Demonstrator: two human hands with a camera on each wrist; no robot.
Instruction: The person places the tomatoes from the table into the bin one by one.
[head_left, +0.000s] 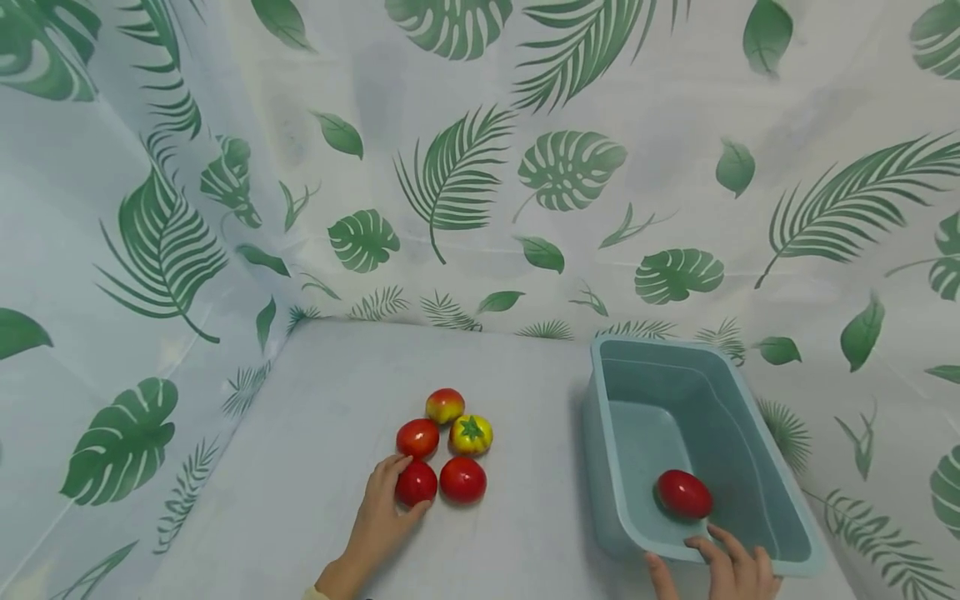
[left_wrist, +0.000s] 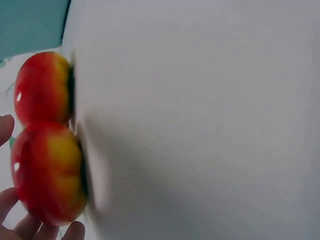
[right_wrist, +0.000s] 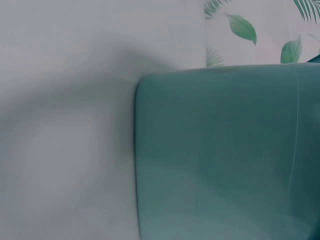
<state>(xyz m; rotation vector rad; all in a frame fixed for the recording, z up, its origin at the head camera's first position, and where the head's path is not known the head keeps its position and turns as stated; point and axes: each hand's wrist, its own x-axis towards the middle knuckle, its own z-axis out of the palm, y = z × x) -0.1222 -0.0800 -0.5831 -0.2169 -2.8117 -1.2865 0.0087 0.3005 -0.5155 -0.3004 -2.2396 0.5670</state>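
Observation:
My left hand has its fingers and thumb around a red tomato, the nearest on the left of a small cluster. In the left wrist view, fingertips touch the red-and-yellow side of the lower tomato. Beside it lie another red tomato, a red one behind, a red-yellow one and a yellow one with a green star-shaped top. At right, my right hand grips the near rim of a blue-green plastic bin, fingers over the edge. Its lower part is cut off.
One red tomato lies inside the bin near its front. The right wrist view shows the bin's outer wall. A white table surface meets leaf-patterned sheets at the back and sides.

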